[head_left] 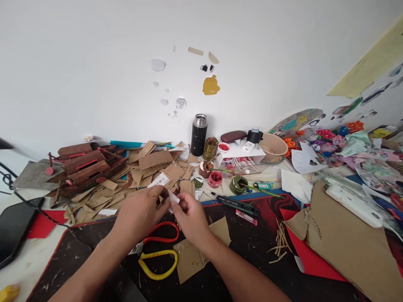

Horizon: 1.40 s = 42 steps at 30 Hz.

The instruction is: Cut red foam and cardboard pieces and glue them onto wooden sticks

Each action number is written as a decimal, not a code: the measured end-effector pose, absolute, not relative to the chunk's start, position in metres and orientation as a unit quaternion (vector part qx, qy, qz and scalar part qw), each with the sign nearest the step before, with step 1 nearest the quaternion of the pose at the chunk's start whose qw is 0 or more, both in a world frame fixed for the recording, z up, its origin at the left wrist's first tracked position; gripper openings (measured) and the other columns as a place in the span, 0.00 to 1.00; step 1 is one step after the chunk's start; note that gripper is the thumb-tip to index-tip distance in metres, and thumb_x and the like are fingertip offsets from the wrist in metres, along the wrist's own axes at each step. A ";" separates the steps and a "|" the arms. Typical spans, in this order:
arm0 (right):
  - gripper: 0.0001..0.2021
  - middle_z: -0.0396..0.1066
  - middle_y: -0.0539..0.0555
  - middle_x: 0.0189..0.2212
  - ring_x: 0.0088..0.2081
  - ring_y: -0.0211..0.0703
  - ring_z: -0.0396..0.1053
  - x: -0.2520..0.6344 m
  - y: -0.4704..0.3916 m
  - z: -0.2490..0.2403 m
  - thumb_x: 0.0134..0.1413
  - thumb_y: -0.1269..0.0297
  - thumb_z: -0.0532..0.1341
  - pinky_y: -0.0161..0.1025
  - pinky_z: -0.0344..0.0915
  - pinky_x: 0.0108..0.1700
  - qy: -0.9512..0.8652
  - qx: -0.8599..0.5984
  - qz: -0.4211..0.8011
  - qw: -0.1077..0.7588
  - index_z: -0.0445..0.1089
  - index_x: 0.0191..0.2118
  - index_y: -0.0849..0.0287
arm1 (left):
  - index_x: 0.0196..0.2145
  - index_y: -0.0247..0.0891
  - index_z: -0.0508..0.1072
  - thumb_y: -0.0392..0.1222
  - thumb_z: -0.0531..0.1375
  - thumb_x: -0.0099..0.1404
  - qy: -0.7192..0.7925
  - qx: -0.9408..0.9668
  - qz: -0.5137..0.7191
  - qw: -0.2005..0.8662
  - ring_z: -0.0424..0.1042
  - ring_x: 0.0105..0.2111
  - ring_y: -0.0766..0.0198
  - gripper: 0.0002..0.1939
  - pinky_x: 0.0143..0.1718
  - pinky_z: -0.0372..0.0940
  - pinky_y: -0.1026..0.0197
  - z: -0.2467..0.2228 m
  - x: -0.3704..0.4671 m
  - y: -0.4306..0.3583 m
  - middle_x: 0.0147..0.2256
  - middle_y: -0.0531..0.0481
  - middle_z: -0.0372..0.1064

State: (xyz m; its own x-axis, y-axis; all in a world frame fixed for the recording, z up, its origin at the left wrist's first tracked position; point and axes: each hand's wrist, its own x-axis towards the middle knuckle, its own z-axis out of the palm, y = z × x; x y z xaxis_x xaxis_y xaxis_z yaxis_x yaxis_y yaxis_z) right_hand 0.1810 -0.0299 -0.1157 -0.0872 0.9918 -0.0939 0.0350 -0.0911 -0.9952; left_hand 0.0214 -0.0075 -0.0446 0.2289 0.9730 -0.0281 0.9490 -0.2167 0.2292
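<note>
Between my two hands is a small white piece of paper [174, 200]. My left hand [141, 209] pinches its left side, fingers bent and pressed together. On its right side, the thumb and fingers of my right hand [190, 216] are closed on it. Just below the hands lie scissors [159, 253] with one red and one yellow handle, their blades partly hidden under my left forearm. A flat piece of cardboard [192, 260] rests on the dark mat [245, 260], partly covered by my right wrist.
Cardboard scraps [91, 201] and brown model pieces [85, 163] pile up at the left. Open paint jars [215, 179], a black bottle [199, 136] and a utility knife [238, 204] stand or lie beyond the hands. Large cardboard [349, 247] covers the right side.
</note>
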 end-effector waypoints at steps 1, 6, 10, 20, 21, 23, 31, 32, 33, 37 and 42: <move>0.11 0.63 0.44 0.22 0.23 0.38 0.58 0.181 -0.030 -0.116 0.65 0.53 0.64 0.34 0.52 0.26 -0.505 -0.507 0.539 0.445 0.71 0.39 0.56 | 0.43 0.41 0.78 0.49 0.53 0.74 0.616 0.779 0.060 0.098 0.84 0.36 0.45 0.15 0.32 0.64 0.55 -0.045 0.022 -0.008 0.41 0.41 0.86; 0.13 0.65 0.44 0.22 0.23 0.39 0.61 0.181 -0.030 -0.116 0.67 0.51 0.61 0.34 0.53 0.26 -0.507 -0.499 0.545 0.444 0.71 0.41 0.55 | 0.42 0.41 0.78 0.49 0.54 0.72 0.600 0.792 0.070 0.088 0.83 0.35 0.47 0.15 0.33 0.64 0.55 -0.049 0.023 -0.010 0.40 0.42 0.85; 0.13 0.61 0.43 0.20 0.22 0.38 0.58 0.183 -0.029 -0.114 0.67 0.51 0.60 0.35 0.50 0.25 -0.521 -0.507 0.531 0.435 0.70 0.38 0.55 | 0.41 0.41 0.78 0.50 0.54 0.71 0.602 0.789 0.073 0.093 0.83 0.36 0.47 0.16 0.33 0.64 0.55 -0.049 0.023 -0.010 0.39 0.42 0.85; 0.13 0.63 0.44 0.22 0.25 0.38 0.59 0.182 -0.032 -0.108 0.67 0.54 0.61 0.35 0.51 0.28 -0.549 -0.518 0.499 0.426 0.65 0.32 0.55 | 0.32 0.44 0.75 0.53 0.56 0.64 0.584 0.758 0.164 0.241 0.77 0.28 0.55 0.14 0.30 0.64 0.59 -0.041 0.014 -0.004 0.28 0.50 0.81; 0.13 0.63 0.44 0.22 0.25 0.38 0.59 0.182 -0.033 -0.108 0.67 0.54 0.61 0.35 0.51 0.28 -0.551 -0.518 0.497 0.425 0.65 0.32 0.55 | 0.32 0.44 0.76 0.53 0.56 0.64 0.581 0.755 0.170 0.251 0.76 0.28 0.56 0.14 0.30 0.65 0.59 -0.042 0.013 -0.003 0.28 0.50 0.80; 0.14 0.63 0.45 0.22 0.25 0.38 0.59 0.183 -0.033 -0.108 0.67 0.54 0.61 0.35 0.50 0.28 -0.552 -0.517 0.497 0.425 0.65 0.32 0.55 | 0.32 0.44 0.76 0.54 0.57 0.64 0.573 0.748 0.180 0.283 0.77 0.28 0.56 0.14 0.31 0.67 0.59 -0.042 0.011 -0.002 0.28 0.51 0.80; 0.11 0.63 0.44 0.21 0.24 0.38 0.59 0.183 -0.030 -0.110 0.66 0.56 0.60 0.35 0.51 0.27 -0.538 -0.536 0.494 0.423 0.69 0.35 0.56 | 0.37 0.47 0.85 0.57 0.57 0.69 0.571 0.746 0.169 0.297 0.84 0.36 0.50 0.19 0.38 0.71 0.57 -0.042 0.006 0.001 0.37 0.50 0.87; 0.11 0.63 0.44 0.21 0.24 0.38 0.59 0.183 -0.030 -0.110 0.66 0.56 0.60 0.35 0.51 0.27 -0.541 -0.539 0.488 0.423 0.69 0.35 0.56 | 0.38 0.48 0.85 0.56 0.56 0.69 0.577 0.755 0.164 0.265 0.84 0.37 0.49 0.18 0.39 0.71 0.57 -0.043 0.006 0.000 0.38 0.49 0.88; 0.11 0.62 0.44 0.21 0.24 0.38 0.58 0.183 -0.029 -0.111 0.66 0.56 0.60 0.36 0.51 0.27 -0.545 -0.542 0.480 0.422 0.69 0.34 0.56 | 0.38 0.48 0.85 0.55 0.56 0.69 0.584 0.763 0.155 0.229 0.84 0.38 0.48 0.18 0.40 0.71 0.56 -0.044 0.007 -0.001 0.39 0.48 0.88; 0.13 0.59 0.43 0.20 0.23 0.37 0.56 0.183 -0.030 -0.114 0.67 0.56 0.61 0.37 0.47 0.27 -0.568 -0.547 0.456 0.411 0.65 0.31 0.54 | 0.40 0.45 0.85 0.49 0.56 0.70 0.591 0.793 0.103 0.103 0.84 0.41 0.44 0.16 0.40 0.70 0.53 -0.049 0.012 -0.006 0.42 0.41 0.87; 0.13 0.59 0.44 0.20 0.23 0.38 0.56 0.181 -0.032 -0.119 0.67 0.57 0.60 0.38 0.44 0.28 -0.591 -0.550 0.428 0.407 0.64 0.30 0.54 | 0.39 0.41 0.82 0.43 0.55 0.73 0.550 0.832 0.045 0.045 0.83 0.41 0.42 0.15 0.37 0.68 0.53 -0.051 0.017 -0.010 0.40 0.38 0.85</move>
State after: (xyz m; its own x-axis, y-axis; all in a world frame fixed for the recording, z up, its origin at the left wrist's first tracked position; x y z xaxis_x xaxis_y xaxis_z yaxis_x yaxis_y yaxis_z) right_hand 0.1812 -0.0320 -0.1186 -0.0646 0.9979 0.0106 0.3018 0.0297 -0.9529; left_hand 0.0174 -0.0103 -0.0513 0.3900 0.9205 0.0254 0.9123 -0.3900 0.1247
